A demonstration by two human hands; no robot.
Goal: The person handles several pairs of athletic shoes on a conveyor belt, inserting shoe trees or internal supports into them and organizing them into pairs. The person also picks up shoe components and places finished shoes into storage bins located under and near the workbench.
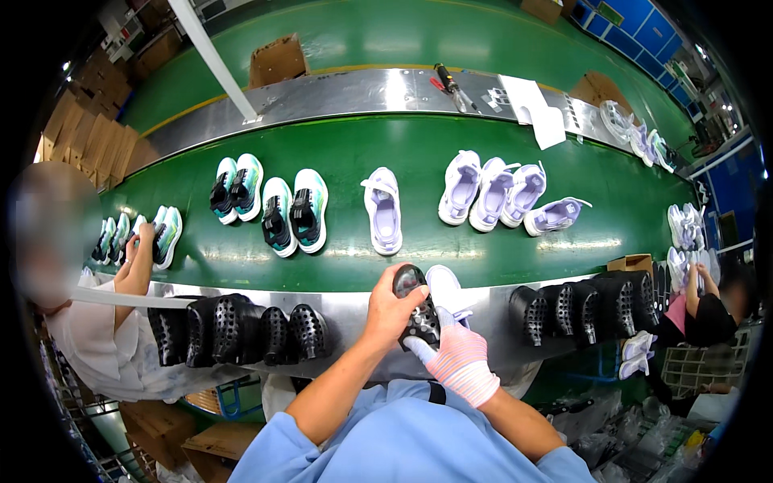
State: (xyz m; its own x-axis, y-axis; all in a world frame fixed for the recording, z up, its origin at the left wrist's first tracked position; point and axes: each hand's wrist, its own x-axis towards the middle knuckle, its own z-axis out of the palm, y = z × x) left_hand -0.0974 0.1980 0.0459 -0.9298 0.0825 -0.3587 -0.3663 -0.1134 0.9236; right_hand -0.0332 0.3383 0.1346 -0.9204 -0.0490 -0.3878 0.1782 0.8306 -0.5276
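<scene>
Green conveyor belt (403,145) carries lilac and teal sneakers. At its near steel edge, bare left hand (392,310) clasps a black perforated shoe insert (417,310); gloved right hand (460,358) grips a white sneaker (445,290) beside it.

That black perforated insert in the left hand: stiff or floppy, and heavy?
The black perforated insert looks moulded, so probably stiff. Its many holes suggest it is light. The left hand grips it bare, so likely not slippery.
</scene>
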